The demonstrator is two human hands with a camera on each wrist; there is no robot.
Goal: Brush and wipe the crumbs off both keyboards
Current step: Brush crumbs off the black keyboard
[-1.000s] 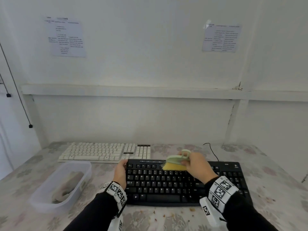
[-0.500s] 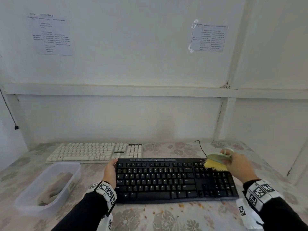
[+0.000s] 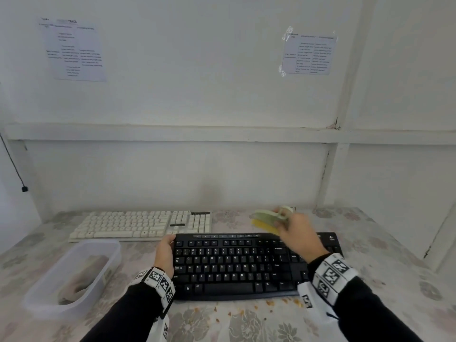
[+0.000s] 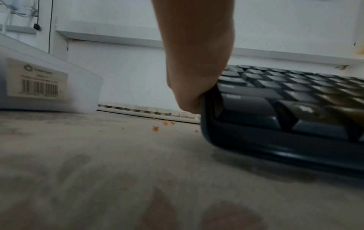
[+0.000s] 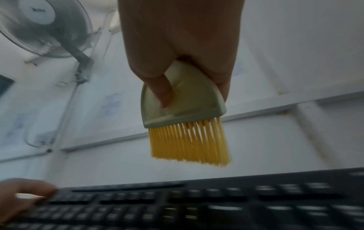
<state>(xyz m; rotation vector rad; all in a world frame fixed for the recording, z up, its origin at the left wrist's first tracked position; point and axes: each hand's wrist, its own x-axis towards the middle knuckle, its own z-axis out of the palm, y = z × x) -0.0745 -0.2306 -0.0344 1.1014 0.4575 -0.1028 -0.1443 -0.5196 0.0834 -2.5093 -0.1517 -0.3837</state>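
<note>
On the worktop our left hand grips the left end of the black keyboard. Our right hand pinches the brush, lifted above the back edge. We think brushing is under way; next the bristles must come down on the keys. The white keyboard waits behind. Crumbs lie in front. Keys look blurry, so crumbs there are hard to see.
</note>
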